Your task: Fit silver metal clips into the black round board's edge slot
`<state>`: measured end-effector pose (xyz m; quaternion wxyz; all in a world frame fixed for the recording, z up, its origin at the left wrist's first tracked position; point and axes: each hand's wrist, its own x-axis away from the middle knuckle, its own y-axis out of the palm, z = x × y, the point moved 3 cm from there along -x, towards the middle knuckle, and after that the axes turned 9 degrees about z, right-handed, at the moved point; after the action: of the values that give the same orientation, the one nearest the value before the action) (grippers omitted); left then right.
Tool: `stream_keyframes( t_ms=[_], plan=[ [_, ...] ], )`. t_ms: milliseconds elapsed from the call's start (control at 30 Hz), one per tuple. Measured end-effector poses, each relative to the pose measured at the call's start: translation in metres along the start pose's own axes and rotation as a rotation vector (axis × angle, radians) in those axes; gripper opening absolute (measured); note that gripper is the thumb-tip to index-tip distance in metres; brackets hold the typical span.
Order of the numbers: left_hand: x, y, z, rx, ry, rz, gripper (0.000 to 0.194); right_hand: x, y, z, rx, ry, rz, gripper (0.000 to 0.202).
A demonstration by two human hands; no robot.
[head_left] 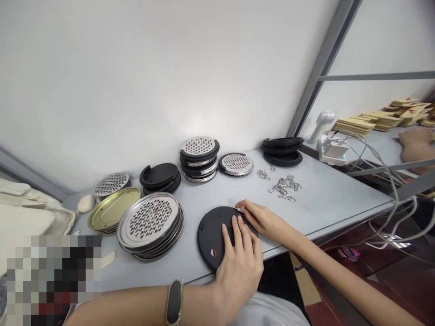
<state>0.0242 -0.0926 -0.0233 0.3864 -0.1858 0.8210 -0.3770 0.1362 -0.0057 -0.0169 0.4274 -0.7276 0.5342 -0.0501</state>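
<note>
A black round plastic disc (pixel 208 240) with a slot near its rim and a small red-and-white sticker lies near the table's front edge. My left hand (pixel 239 253) rests on it from above, fingers stretched out over its right half. At the disc's far right edge is my right hand (pixel 263 220), fingers curled and pressed together; a small metallic glint shows by the fingertips, too hidden to name. Beyond that hand lie several loose metal snap hooks (pixel 285 184). To the left of the disc stands a stack of round metal grater plates (pixel 151 219).
Gold round metal lids (pixel 115 209), black discs (pixel 160 177), a stack of black-rimmed graters (pixel 200 158), a single grater (pixel 236 164) and black rings (pixel 282 151) line the wall side. Cables (pixel 390 181) hang past the table's right end. Another person's arm (pixel 416 145) rests beyond the frame.
</note>
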Motion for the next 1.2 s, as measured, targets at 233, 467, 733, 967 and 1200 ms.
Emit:
stream_keyframes(
  t_ms=[233, 467, 733, 967, 1200],
  plan=[
    [0.000, 0.000, 0.000, -0.025, 0.001, -0.011, 0.045, 0.005, 0.001, -0.002, 0.061, -0.086, 0.064, 0.021],
    [0.000, 0.001, -0.001, -0.017, 0.018, -0.008, 0.046, 0.004, -0.002, 0.001, 0.072, -0.004, 0.211, 0.023],
    [0.000, -0.001, -0.001, -0.023, 0.024, -0.009, 0.045, 0.002, -0.007, 0.001, 0.068, -0.149, 0.271, 0.016],
    [-0.001, -0.001, -0.002, -0.035, 0.008, -0.001, 0.045, 0.001, -0.009, -0.002, 0.121, -0.242, 0.246, 0.020],
    [-0.001, -0.001, -0.001, -0.022, 0.014, 0.003, 0.046, 0.001, -0.006, -0.002, 0.085, -0.222, 0.203, 0.021]
  ],
)
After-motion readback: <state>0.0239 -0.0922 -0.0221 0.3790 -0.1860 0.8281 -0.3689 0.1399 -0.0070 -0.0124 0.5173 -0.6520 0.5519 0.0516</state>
